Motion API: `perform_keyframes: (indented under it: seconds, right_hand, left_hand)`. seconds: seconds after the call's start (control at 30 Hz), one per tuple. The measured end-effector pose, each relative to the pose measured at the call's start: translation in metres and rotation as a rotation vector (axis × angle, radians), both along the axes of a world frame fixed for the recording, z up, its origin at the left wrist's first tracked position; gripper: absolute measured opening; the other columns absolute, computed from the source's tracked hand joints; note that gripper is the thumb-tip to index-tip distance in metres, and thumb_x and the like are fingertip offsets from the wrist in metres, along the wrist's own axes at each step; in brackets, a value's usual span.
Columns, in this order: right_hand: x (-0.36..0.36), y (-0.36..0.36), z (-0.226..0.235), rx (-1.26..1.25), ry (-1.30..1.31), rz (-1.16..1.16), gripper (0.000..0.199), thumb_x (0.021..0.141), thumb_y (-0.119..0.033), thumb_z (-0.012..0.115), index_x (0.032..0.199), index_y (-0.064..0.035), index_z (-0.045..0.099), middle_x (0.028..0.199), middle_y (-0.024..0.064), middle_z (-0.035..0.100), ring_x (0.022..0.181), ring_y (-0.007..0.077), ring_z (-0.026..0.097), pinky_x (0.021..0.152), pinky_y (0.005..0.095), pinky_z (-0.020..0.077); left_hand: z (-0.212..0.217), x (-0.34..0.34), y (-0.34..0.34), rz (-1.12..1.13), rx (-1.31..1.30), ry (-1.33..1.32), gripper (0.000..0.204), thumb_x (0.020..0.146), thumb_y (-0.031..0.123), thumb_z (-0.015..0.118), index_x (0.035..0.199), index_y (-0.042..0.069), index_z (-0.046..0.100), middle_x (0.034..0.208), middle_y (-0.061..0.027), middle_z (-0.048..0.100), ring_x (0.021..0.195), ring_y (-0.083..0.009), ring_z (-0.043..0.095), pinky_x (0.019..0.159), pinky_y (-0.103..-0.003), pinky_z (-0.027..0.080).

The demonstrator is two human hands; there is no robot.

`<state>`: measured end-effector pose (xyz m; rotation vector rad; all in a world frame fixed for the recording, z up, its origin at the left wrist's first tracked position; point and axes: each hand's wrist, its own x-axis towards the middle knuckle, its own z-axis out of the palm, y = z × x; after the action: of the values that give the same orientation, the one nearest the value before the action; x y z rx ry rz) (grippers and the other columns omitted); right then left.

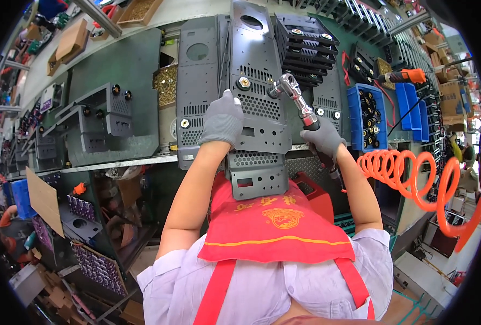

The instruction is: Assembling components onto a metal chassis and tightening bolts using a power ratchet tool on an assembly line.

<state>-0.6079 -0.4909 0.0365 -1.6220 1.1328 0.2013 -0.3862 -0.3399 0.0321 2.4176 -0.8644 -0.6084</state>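
I am holding a grey perforated metal panel point(257, 116) steady on the workbench point(132, 70), directly in front of my chest, its near end overhanging the bench edge above my red apron point(273, 227). My left hand point(222, 120), gloved in grey, is lying flat with fingers together against the panel's left edge, pressing rather than gripping. My right hand point(323, 140), also gloved, is closing fully around the handle of a pneumatic ratchet wrench point(297, 100), whose chrome head is resting at the panel's upper right. One brass-coloured nut point(244, 83) is sitting on the panel just left of the wrench head.

An orange coiled air hose point(414, 181) is running from the wrench's rear toward my right, looping beside my right forearm. A second flat grey panel point(197, 81) is lying touching the worked panel on its left. A stack of black slotted parts point(305, 46) is standing beyond the wrench head.

I am counting three blue bins: the nearest blue bin point(354, 122) is holding black round parts with brass centres, too many to count; the contents of the two further blue bins point(414, 105) are hidden. A tray of small brass fasteners point(166, 84) is sitting left of the flat panel. Grey folded brackets point(97, 116) are piling up further left; their number is unclear.
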Motion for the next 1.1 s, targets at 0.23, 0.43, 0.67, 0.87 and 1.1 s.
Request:
perform_keyframes:
  seconds: [0.23, 0.43, 0.67, 0.87, 1.1]
  right_hand:
    - [0.0, 0.001, 0.002, -0.037, 0.021, 0.007, 0.025, 0.074, -0.016, 0.067, 0.092, -0.0054, 0.052, 0.064, 0.003, 0.056, 0.047, 0.0116, 0.052, 0.044, 0.0264, 0.0422]
    - [-0.002, -0.003, -0.005, -0.111, -0.008, 0.056, 0.025, 0.075, -0.017, 0.066, 0.092, -0.0053, 0.053, 0.065, 0.0032, 0.056, 0.047, 0.0121, 0.052, 0.044, 0.027, 0.0425]
    - [-0.001, -0.008, -0.003, -0.094, 0.08, 0.087, 0.026, 0.074, -0.017, 0.067, 0.093, -0.005, 0.054, 0.065, 0.0029, 0.056, 0.047, 0.0119, 0.051, 0.045, 0.0265, 0.0423]
    - [0.013, -0.02, 0.027, -0.097, -0.028, 0.19, 0.028, 0.072, -0.017, 0.07, 0.093, -0.0042, 0.056, 0.064, 0.0017, 0.055, 0.048, 0.0101, 0.051, 0.045, 0.0265, 0.042]
    - [0.073, -0.007, 0.028, -0.084, -0.011, 0.3, 0.031, 0.072, -0.018, 0.068, 0.095, -0.001, 0.059, 0.068, 0.0041, 0.059, 0.055, 0.0122, 0.055, 0.051, 0.0283, 0.0459]
  left_hand:
    - [-0.003, -0.004, 0.002, 0.06, -0.027, 0.034, 0.034, 0.095, 0.022, 0.045, 0.115, -0.002, 0.058, 0.098, -0.0287, 0.063, 0.095, -0.0445, 0.06, 0.084, -0.049, 0.048]
    - [-0.013, -0.003, 0.007, 0.077, -0.194, -0.019, 0.032, 0.095, 0.023, 0.046, 0.11, -0.003, 0.058, 0.087, -0.0292, 0.064, 0.086, -0.0445, 0.063, 0.078, -0.049, 0.051]
    - [-0.005, -0.002, 0.007, 0.124, -0.137, 0.075, 0.035, 0.093, 0.021, 0.048, 0.116, -0.003, 0.059, 0.103, -0.0278, 0.063, 0.098, -0.0432, 0.06, 0.087, -0.046, 0.048]
    - [-0.013, 0.01, 0.012, 0.089, -0.182, -0.006, 0.031, 0.093, 0.023, 0.047, 0.108, 0.0, 0.06, 0.093, -0.0279, 0.064, 0.091, -0.0439, 0.062, 0.082, -0.05, 0.049]
    - [-0.018, 0.013, 0.012, 0.101, -0.156, 0.081, 0.033, 0.092, 0.025, 0.048, 0.112, 0.003, 0.062, 0.099, -0.027, 0.064, 0.097, -0.0419, 0.061, 0.087, -0.047, 0.048]
